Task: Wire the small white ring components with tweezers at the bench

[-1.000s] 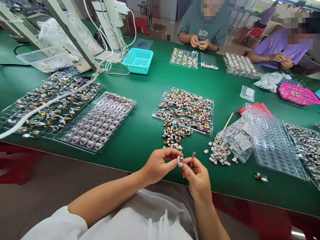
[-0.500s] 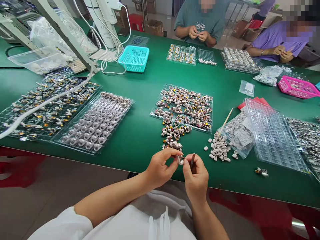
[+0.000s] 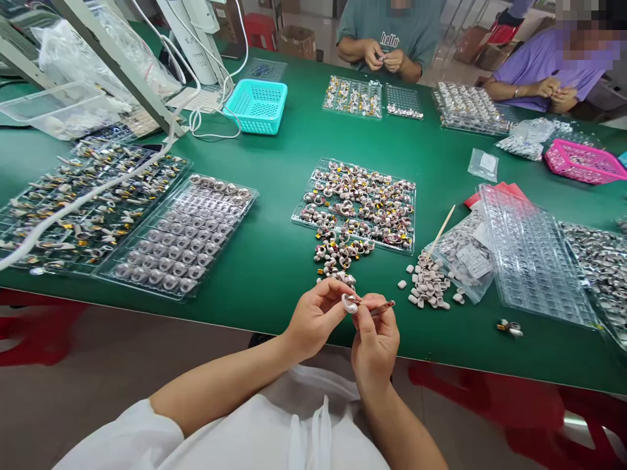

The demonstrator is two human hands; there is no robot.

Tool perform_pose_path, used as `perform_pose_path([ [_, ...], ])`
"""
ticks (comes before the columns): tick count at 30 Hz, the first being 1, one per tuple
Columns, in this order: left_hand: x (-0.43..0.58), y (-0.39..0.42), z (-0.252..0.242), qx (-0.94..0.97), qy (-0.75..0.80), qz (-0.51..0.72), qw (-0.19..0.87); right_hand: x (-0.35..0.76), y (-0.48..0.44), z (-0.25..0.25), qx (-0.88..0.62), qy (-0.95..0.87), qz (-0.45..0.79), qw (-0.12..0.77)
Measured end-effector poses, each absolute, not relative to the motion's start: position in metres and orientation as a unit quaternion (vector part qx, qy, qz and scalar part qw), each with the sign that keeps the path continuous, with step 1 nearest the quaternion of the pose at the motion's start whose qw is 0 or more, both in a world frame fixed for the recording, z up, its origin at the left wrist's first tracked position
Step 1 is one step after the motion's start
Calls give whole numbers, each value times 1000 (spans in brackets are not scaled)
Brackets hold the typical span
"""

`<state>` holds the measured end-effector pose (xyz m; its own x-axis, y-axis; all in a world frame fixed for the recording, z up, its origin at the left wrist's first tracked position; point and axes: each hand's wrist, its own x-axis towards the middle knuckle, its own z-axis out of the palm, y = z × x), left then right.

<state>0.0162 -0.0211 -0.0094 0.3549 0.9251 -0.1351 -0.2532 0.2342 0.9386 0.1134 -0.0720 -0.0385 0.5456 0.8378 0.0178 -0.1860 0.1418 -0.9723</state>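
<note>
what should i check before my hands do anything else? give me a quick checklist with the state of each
1. Left hand grips the curved white part: ok, pinched at the fingertips.
2. Right hand has the slim brown tool: ok, held between fingers and thumb.
3. Tool tip seated correctly on the part: cannot tell, too small.
4. All wired pieces inside the middle tray: not ok, some lie on the green table.
5. Pale caps apart from those pieces: ok, piled to their right.
</note>
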Motion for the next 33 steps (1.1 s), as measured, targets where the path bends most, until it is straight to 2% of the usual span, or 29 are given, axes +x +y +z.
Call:
perform_pose_path([
  [5, 12, -20, -8, 490, 390, 398, 670, 122, -74, -35, -595, -380, 295, 644],
  [11, -1, -4, 4, 622, 369, 308, 618, 154, -73, -18, -591, -624, 180, 478],
  [15, -5, 3, 13, 689, 353, 278, 569, 167, -71, -7, -553, -701, 163, 419],
  [19, -3, 1, 14, 694, 349, 285, 561, 167, -72, 0, -561, -684, 187, 427],
  [25, 0, -6, 4, 630, 384, 307, 602, 161, -77, -5, -605, -557, 307, 479],
  [33, 2, -2, 2, 430, 359, 287, 777, 152, -81, -17, -586, -463, 399, 532],
])
